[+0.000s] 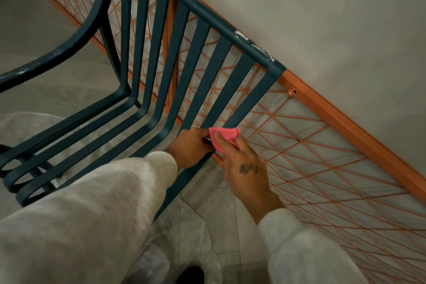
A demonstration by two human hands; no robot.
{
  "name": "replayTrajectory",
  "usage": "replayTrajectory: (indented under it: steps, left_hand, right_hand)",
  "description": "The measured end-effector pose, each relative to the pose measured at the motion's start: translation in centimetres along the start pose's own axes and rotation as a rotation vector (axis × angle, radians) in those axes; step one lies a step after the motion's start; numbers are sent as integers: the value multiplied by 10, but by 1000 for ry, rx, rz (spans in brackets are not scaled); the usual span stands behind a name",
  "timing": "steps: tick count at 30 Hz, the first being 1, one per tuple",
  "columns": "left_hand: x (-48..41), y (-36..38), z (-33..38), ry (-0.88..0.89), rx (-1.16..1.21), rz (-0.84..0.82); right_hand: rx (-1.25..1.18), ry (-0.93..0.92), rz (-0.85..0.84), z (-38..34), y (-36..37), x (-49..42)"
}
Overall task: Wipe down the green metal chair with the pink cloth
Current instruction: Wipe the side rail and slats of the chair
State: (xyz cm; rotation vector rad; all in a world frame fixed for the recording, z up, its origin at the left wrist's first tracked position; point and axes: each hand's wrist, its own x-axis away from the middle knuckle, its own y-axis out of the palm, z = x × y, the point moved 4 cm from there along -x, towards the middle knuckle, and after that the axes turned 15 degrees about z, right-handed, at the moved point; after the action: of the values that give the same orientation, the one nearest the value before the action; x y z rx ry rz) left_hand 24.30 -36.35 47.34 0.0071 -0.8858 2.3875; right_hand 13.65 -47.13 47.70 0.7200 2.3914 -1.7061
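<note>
- Pink cloth (pixel 224 137) just off centre toward 5 o'clock, low on the back slats of the green metal chair (pixel 220 60).
- Right hand (pixel 244 168) pinches cloth; its tattoo is too blurred to read.
- Left hand (pixel 191 145) curled at cloth's 9 o'clock; cannot tell what it holds.

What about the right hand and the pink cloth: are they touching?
Touching. The head view shows the right hand pinching the pink cloth, with one digit lying across its front.

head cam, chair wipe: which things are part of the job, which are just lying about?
Job:
- green metal chair
- pink cloth
- right hand, gripping the cloth
- left hand, beside it at the slats

Just there:
- orange lattice frame
- wall
- tiled floor
</note>
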Motion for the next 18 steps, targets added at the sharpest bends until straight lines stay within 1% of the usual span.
replayTrajectory:
  steps: [1, 3, 7, 9, 10, 12, 13, 14, 16, 18]
  left_hand:
    - [1, 0, 0, -1, -5, -3]
    - [2, -1, -1, -10, -19, -6]
    - [5, 0, -3, -22, -33, -4]
    - [6, -1, -5, -25, -23, 9]
    - [7, -1, -6, -29, -12, 10]
    - [10, -1, -8, -19, -13, -9]
    - [12, 0, -9, -5, -17, -22]
    - [13, 0, -11, 2, -14, -33]
    - [18, -2, -14, -14, 5, -56]
    - [23, -5, -20, -32, -3, -63]
  right_hand:
    - [-17, 8, -16, 2, -1, 2]
    - [29, -6, 6, 3, -11, -8]
    - [90, 50, 151, 12, -40, -43]
    - [131, 61, 210, 9, -41, -46]
    - [130, 66, 191, 6, -34, -40]
    - [21, 124, 79, -2, -14, -18]
    - [-28, 129, 7, -5, -5, -4]
    - [-42, 90, -39, -10, 0, 9]
    - [-10, 31, -44, -9, -1, 21]
    - [29, 52, -21, -3, -9, 16]
